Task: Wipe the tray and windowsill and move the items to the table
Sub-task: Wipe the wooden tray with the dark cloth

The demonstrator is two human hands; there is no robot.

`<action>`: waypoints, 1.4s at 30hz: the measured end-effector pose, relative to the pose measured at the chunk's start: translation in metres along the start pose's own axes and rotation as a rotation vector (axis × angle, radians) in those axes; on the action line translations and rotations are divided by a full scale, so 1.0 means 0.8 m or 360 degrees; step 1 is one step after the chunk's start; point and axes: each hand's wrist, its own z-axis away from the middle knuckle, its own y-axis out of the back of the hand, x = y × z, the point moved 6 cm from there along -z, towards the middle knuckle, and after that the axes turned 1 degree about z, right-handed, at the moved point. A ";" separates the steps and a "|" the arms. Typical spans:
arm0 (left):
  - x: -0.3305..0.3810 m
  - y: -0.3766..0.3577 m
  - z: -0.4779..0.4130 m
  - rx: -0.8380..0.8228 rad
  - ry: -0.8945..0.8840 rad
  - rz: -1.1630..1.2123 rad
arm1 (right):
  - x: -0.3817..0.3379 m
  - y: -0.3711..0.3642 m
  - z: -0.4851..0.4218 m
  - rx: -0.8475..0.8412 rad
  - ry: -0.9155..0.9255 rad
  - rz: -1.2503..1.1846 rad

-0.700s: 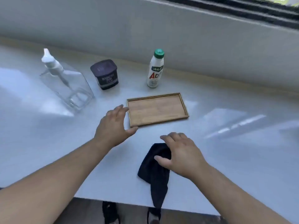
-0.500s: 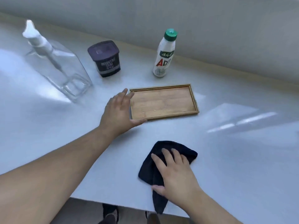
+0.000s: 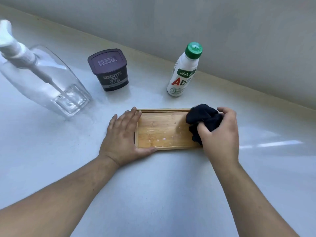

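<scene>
A shallow wooden tray (image 3: pixel 162 132) lies on the white windowsill (image 3: pixel 153 185), with small pale specks on its floor. My left hand (image 3: pixel 122 137) presses flat against the tray's left end, thumb along the near rim. My right hand (image 3: pixel 220 132) clutches a bunched black cloth (image 3: pixel 203 118) resting on the tray's right end. Behind the tray stand a dark Hershey's cocoa tub (image 3: pixel 109 70), a white drink bottle with a green cap (image 3: pixel 184 71) and a clear glass pump bottle (image 3: pixel 44 77).
A grey wall (image 3: pixel 205 31) rises directly behind the sill and runs diagonally toward the right. The pump bottle's white nozzle (image 3: pixel 8 43) reaches high at the left edge of view.
My right hand picked the black cloth up from the near sill and brought it onto the tray's right end. My left hand closed in on the tray's left end. The view moved closer.
</scene>
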 end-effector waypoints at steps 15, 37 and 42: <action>0.003 0.001 -0.006 -0.0069 0.0004 -0.0093 | 0.018 -0.046 -0.047 -0.0230 0.0132 0.0489; 0.005 0.008 -0.003 -0.0028 -0.0042 0.0028 | -0.001 -0.075 0.211 -0.1345 0.0943 0.0637; 0.004 0.019 -0.004 -0.0156 0.0067 0.0170 | 0.020 -0.056 0.212 -0.1496 0.0854 0.0507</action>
